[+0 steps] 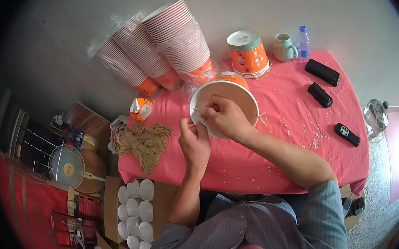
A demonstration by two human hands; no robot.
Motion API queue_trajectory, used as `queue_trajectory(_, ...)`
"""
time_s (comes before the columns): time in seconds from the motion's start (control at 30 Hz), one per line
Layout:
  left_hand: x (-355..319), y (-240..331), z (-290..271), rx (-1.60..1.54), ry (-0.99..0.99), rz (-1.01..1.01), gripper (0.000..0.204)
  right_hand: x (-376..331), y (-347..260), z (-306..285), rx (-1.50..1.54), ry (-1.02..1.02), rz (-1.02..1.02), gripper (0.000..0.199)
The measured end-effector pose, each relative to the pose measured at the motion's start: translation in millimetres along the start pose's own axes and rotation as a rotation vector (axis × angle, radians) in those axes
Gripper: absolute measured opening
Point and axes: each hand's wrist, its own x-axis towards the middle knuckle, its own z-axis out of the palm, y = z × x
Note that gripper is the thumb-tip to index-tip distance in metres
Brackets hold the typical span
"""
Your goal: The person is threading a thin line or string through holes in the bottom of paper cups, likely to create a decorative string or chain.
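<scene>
You are holding the round white paper bucket (225, 96) near the desk's (291, 146) left far edge, your right hand (226, 117) fingers pinching together on its thin tan string (200, 108), your left hand (194, 140) fingers clamping its near rim, beside the tan string bundle (145, 143)

Pink-clothed table (273, 144), grey floor (77, 12), small fan (66, 166) at left.
</scene>
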Motion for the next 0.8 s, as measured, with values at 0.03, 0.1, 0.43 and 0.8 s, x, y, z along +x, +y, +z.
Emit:
queue_trajectory(0.03,-1,0,1,-0.010,0.000,0.008,0.012,-1,0,0,-0.002,0.004,0.010,0.024)
queue_trajectory(0.1,-2,0,0,-0.019,0.004,0.013,0.012,-1,1,1,-0.005,0.003,0.021,0.024)
queue_trajectory(0.43,-5,8,-2,0.035,-0.033,0.031,0.012,-1,2,3,-0.028,0.005,0.000,0.023)
queue_trajectory(0.8,-13,5,-3,0.080,-0.021,0.041,0.014,7,18,2,-0.120,-0.032,0.044,0.023)
